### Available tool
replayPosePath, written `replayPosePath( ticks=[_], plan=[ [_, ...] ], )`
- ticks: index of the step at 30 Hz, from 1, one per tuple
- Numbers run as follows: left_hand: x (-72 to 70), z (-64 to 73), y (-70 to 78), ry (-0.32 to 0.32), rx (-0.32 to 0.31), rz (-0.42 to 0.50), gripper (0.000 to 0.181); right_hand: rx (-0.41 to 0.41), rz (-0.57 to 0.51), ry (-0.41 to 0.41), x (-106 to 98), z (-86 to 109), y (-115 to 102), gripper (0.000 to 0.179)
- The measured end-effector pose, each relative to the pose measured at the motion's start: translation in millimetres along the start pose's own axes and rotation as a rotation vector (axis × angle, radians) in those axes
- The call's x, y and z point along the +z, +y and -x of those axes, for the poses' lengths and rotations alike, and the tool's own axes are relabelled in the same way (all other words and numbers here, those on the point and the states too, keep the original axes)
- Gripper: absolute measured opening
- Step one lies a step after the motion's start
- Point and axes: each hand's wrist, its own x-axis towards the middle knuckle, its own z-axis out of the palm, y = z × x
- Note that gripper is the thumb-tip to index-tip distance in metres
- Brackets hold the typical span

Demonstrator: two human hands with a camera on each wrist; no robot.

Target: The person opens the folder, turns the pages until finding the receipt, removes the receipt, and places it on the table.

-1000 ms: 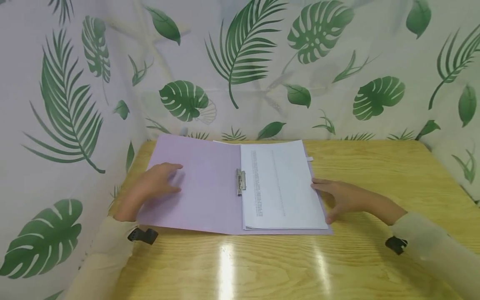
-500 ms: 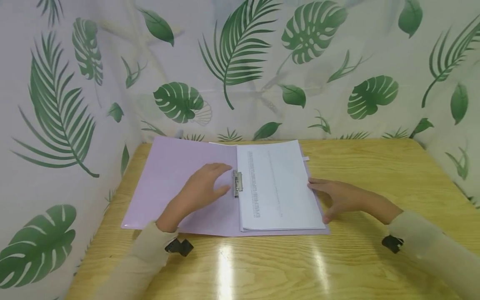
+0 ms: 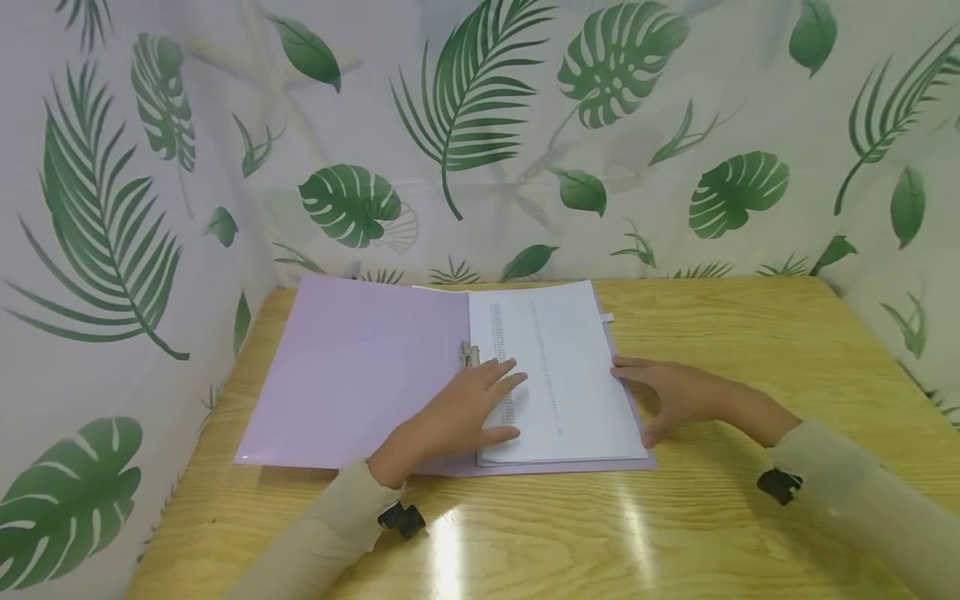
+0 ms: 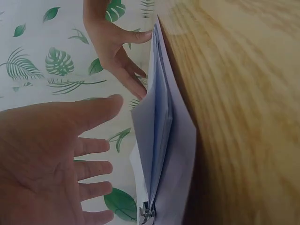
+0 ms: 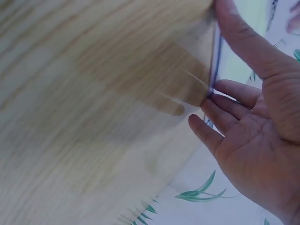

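Observation:
A light purple folder (image 3: pixel 352 367) lies open on the wooden table, its bare cover spread to the left. White printed sheets (image 3: pixel 581 375) are stacked on its right half beside a metal clip (image 3: pixel 469 354) at the spine. My left hand (image 3: pixel 457 412) is over the spine and the left part of the sheets, fingers extended; in the left wrist view a gap separates it from the paper, whose near edges fan slightly apart. My right hand (image 3: pixel 682 396) rests its fingertips and thumb along the folder's right edge, gripping nothing, as the right wrist view also suggests.
The wooden table (image 3: pixel 750 325) extends on both sides and in front of the folder. A leaf-patterned cloth (image 3: pixel 465 225) stands behind and to the left. A small white tab (image 3: pixel 607 317) sticks out at the folder's right edge.
My left hand has moved right from the folder's left cover, across the spine, to the sheets. The left cover now lies lower and flatter. My right hand stays at the right edge.

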Motion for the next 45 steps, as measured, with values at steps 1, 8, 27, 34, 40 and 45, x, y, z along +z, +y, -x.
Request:
replayPosePath(
  ticks=[1, 8, 27, 34, 40, 45],
  plan=[
    [1.2, 1.2, 0.4, -0.025, 0.002, -0.001, 0.075, 0.0, -0.001, -0.006, -1, -1.0, 0, 0.116],
    [6.2, 4.6, 3.4, -0.133, -0.024, 0.008, 0.076, 0.014, -0.012, -0.039, -13, -8.7, -1, 0.108],
    [10.9, 5.1, 3.4, -0.175, -0.038, -0.022, 0.075, 0.064, -0.355, 0.3, -40, -64.2, 23, 0.065],
    [14.0, 3.7, 3.1, -0.176, -0.026, -0.023, 0.075, 0.097, -0.523, 0.343, -37, -82.9, 32, 0.076],
    [13.3, 4.7, 2.8, -0.17, -0.015, -0.028, 0.074, 0.142, -0.561, 0.359, -33, -96.4, 33, 0.079],
    [12.2, 5.2, 3.2, -0.17, -0.014, -0.032, 0.075, 0.173, -0.562, 0.363, -30, -102.2, 32, 0.082]
  ],
)
